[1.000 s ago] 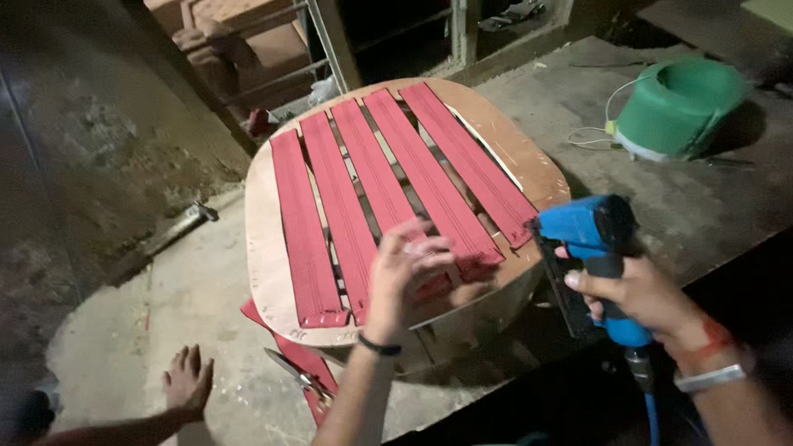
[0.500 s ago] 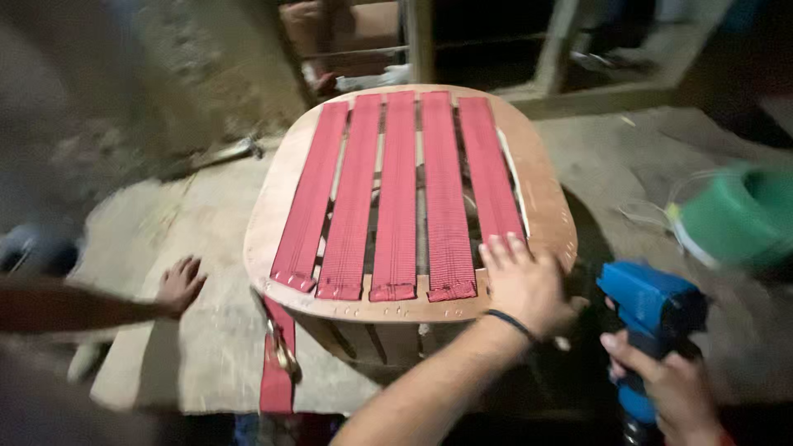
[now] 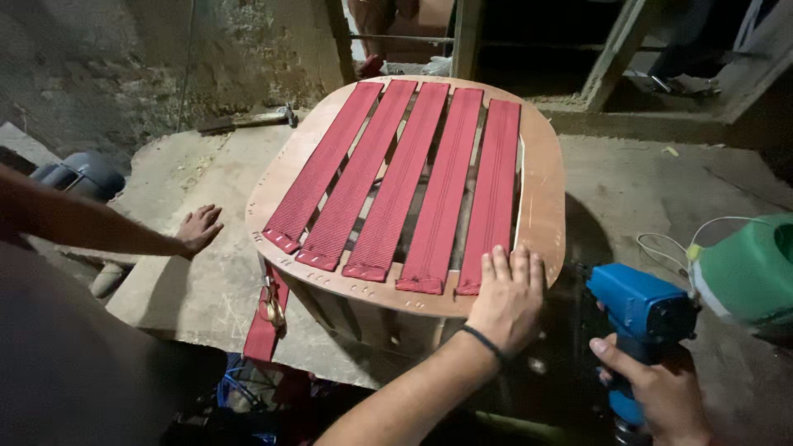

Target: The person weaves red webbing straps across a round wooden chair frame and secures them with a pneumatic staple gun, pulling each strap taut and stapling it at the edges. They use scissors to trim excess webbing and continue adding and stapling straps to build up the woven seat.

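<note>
While my left hand [image 3: 508, 299] lies flat, fingers spread, on the wooden seat frame [image 3: 545, 206], my right hand [image 3: 657, 392] beside it grips the blue staple gun [image 3: 640, 310].

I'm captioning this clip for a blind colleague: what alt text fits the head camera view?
A left hand presses flat on the near edge of a rounded wooden seat frame strung with five red webbing straps, while the right hand grips a blue power tool beside it. Another person's hand rests on the concrete floor.
</note>
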A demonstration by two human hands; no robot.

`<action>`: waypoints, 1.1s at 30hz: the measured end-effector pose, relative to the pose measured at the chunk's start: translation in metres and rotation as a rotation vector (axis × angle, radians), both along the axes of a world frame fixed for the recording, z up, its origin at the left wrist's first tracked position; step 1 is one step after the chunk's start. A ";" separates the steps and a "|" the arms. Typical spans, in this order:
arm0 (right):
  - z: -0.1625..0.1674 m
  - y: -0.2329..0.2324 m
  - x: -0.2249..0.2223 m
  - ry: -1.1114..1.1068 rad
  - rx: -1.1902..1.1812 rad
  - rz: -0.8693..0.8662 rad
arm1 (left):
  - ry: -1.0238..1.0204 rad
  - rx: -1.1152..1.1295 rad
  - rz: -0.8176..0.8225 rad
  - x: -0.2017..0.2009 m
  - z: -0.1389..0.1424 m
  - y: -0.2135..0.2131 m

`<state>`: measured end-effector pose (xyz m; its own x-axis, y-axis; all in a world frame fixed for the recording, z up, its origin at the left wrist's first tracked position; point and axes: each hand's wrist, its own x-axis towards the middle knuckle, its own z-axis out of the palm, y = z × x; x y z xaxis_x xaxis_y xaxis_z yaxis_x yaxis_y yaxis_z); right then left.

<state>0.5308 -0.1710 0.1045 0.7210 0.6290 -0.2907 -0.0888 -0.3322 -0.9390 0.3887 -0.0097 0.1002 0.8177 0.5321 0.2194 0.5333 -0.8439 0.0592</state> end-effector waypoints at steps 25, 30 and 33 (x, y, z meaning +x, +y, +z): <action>0.062 0.273 -0.059 -1.479 0.004 0.788 | -0.174 0.075 -0.473 -0.226 0.019 0.022; 0.034 0.284 -0.059 -1.429 -0.103 0.673 | -0.199 0.058 -0.577 -0.248 0.016 0.083; 0.030 0.301 -0.066 -1.383 -0.289 0.630 | -0.159 0.030 -0.618 -0.256 0.018 0.126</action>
